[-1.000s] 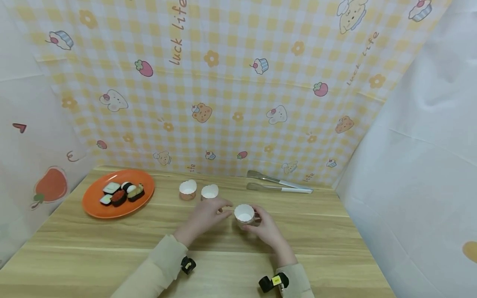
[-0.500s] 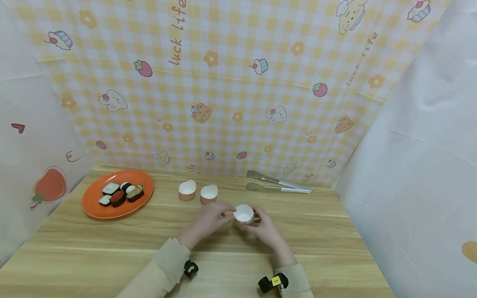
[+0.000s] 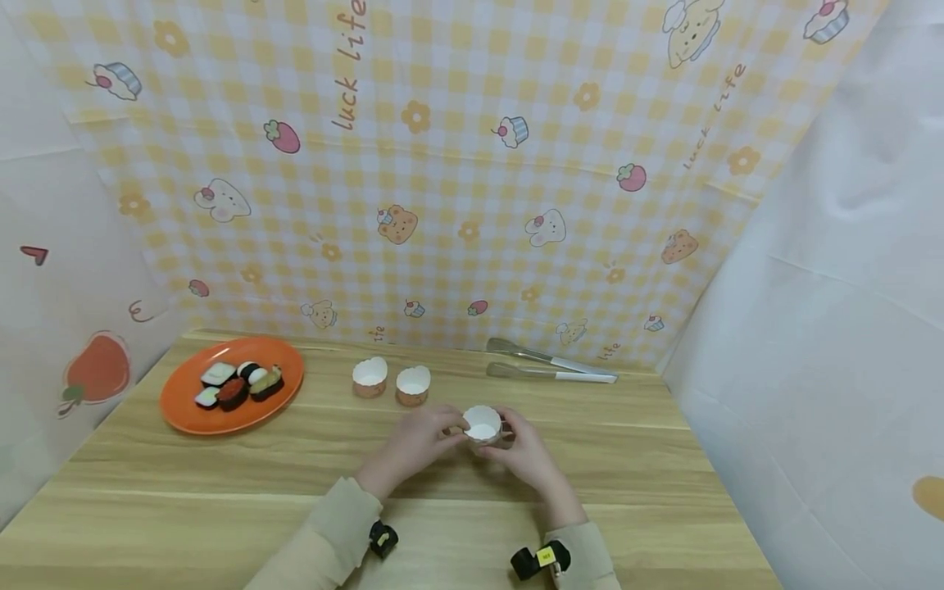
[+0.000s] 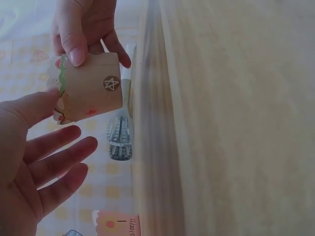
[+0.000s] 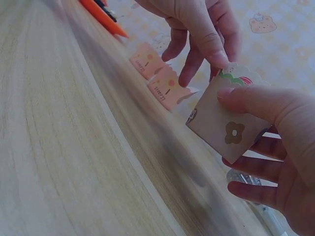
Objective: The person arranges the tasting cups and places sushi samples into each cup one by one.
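Two grips should steady the paper cup (image 3: 483, 424): I have now brought the left hand (image 3: 422, 436) in, pinching its rim opposite the gripping right hand (image 3: 527, 453).

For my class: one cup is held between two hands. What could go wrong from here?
The left grip pinches the held cup at its scalloped rim, which might bend or tear. The right grip holds the same cup by its side, so squeezing harder could crumple it. The nearer pink cup stands just beyond the left grip, so a careless movement might knock it over.
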The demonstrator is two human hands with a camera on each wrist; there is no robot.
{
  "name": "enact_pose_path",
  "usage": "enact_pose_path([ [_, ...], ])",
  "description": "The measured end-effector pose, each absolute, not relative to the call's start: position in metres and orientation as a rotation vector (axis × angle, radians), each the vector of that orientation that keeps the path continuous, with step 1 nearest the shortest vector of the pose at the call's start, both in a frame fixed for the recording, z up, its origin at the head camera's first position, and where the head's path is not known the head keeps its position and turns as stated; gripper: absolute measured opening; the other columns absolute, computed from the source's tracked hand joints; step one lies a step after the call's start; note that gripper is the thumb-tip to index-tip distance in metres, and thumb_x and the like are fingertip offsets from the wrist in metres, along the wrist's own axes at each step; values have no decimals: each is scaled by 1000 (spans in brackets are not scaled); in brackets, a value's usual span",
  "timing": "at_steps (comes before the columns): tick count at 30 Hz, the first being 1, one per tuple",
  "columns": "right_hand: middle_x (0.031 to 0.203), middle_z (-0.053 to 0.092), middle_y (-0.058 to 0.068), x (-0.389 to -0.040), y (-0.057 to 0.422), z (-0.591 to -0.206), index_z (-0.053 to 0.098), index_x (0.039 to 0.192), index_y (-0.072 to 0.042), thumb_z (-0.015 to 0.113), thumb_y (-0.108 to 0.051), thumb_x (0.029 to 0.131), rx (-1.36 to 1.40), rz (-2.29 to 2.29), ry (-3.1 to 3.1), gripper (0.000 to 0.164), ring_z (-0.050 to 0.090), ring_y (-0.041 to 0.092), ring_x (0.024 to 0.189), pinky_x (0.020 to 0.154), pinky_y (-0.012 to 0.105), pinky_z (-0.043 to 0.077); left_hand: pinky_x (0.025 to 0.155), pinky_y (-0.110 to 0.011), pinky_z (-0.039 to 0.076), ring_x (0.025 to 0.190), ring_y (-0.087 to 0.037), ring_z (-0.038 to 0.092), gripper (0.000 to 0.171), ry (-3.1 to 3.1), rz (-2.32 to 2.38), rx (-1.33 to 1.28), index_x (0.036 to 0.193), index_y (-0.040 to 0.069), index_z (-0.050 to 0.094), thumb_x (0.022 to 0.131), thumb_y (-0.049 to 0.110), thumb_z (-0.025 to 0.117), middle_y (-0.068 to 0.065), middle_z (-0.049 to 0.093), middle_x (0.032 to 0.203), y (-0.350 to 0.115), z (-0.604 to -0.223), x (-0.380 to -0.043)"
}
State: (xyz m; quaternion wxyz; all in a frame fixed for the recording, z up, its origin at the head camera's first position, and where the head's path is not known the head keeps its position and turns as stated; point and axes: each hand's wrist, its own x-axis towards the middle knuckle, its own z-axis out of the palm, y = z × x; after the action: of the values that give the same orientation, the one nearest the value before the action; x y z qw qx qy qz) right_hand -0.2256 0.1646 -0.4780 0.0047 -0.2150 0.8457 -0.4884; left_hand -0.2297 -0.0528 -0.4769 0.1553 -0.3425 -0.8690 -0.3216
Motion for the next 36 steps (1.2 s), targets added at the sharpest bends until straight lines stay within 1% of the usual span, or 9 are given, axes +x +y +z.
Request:
enact_pose_path([
  [4, 122, 58, 8, -234, 169, -494, 52, 132, -6, 82, -15, 78, -636, -1504, 2661, 62, 56, 26, 108, 90, 46, 50, 67, -19, 54, 76, -8, 62, 10, -2486, -917, -985, 93, 14, 72, 86, 22, 73, 2, 68, 99, -52, -479, -230],
  [7, 122, 58, 6, -235, 169, -496, 51, 132, -7, 82, -18, 78, -624, -1490, 2659, 63, 55, 25, 109, 91, 45, 50, 68, -19, 54, 77, -7, 62, 9, -2486, -904, -991, 91, 15, 72, 86, 22, 73, 3, 67, 99, -51, -479, -230],
  [9, 122, 58, 9, -233, 168, -493, 50, 133, -6, 81, -16, 78, -621, -1504, 2641, 64, 55, 28, 109, 91, 48, 49, 68, -20, 54, 77, -8, 62, 9, -2488, -897, -992, 91, 15, 71, 86, 22, 73, 3, 67, 99, -51, -479, -230],
  [15, 121, 56, 22, -215, 161, -462, 48, 131, 5, 78, -6, 80, -644, -1521, 2608, 60, 54, 40, 107, 89, 55, 49, 70, -23, 55, 80, -11, 64, 9, -2485, -891, -989, 90, 16, 70, 86, 23, 73, -1, 68, 103, -51, -477, -228],
  [18, 120, 56, 23, -209, 159, -453, 49, 131, 5, 77, -6, 81, -634, -1508, 2610, 58, 54, 40, 106, 89, 55, 49, 71, -26, 56, 82, -12, 64, 9, -2487, -893, -981, 90, 16, 70, 86, 24, 73, -4, 68, 107, -51, -475, -227],
  [22, 120, 56, 22, -211, 160, -456, 49, 131, 5, 77, -6, 81, -638, -1510, 2601, 59, 54, 39, 106, 88, 55, 49, 73, -27, 56, 85, -11, 64, 9, -2501, -880, -969, 90, 17, 71, 86, 25, 73, -4, 68, 110, -51, -474, -227],
  [27, 122, 56, 15, -224, 166, -480, 49, 134, -1, 79, -10, 80, -630, -1514, 2613, 62, 54, 33, 107, 89, 53, 49, 75, -27, 56, 88, -11, 64, 8, -2511, -884, -962, 89, 18, 71, 86, 24, 73, -3, 67, 110, -51, -474, -228],
  [30, 122, 57, 8, -230, 168, -491, 50, 134, -6, 80, -15, 79, -627, -1510, 2631, 63, 55, 28, 108, 90, 48, 50, 75, -28, 56, 88, -12, 64, 7, -2512, -896, -957, 89, 17, 71, 87, 24, 73, -4, 67, 111, -51, -473, -227],
  [36, 119, 59, 7, -232, 169, -493, 50, 133, -4, 82, -18, 78, -650, -1508, 2655, 65, 56, 24, 106, 90, 43, 49, 74, -26, 56, 88, -12, 64, 7, -2523, -926, -938, 89, 18, 71, 88, 25, 71, -4, 67, 113, -52, -467, -227],
])
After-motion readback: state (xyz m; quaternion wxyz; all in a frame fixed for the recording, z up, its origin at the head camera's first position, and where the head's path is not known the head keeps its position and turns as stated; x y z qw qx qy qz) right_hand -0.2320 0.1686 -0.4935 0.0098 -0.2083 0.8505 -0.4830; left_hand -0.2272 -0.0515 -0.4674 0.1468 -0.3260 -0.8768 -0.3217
